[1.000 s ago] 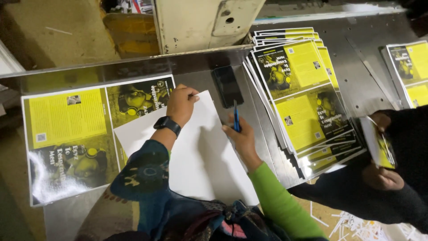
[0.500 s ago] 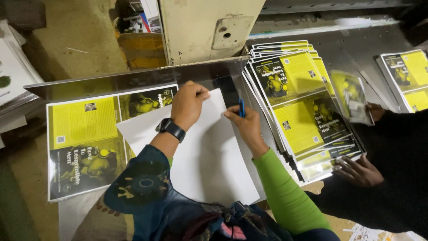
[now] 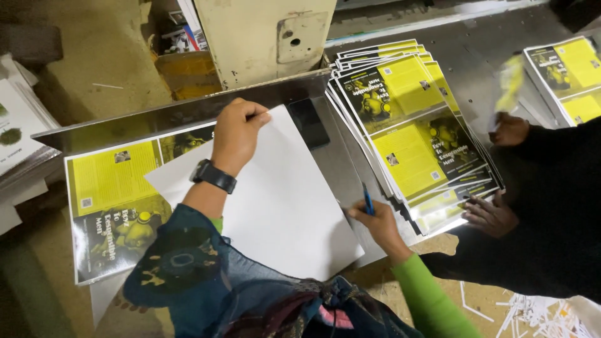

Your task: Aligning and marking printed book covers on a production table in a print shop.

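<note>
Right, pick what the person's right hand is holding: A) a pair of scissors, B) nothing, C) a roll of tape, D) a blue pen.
D: the right hand grips a blue pen upright beside the edge of the white sheet.

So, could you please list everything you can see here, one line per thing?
white sheet: one, white, on the metal table, over the left printed stack
left printed stack: one pile, yellow and black, left of the white sheet
fanned printed stack: one pile, yellow and black, right of the white sheet
far printed stack: one pile, yellow and black, top right
metal table: one, grey steel
dark phone: one, black, beyond the white sheet
blue pen: one, in the right hand
co-worker's hands: two, dark sleeves, at the fanned printed stack
wristwatch: one, black, left wrist
left hand: gripping the white sheet's top edge
right hand: holding the blue pen
</note>
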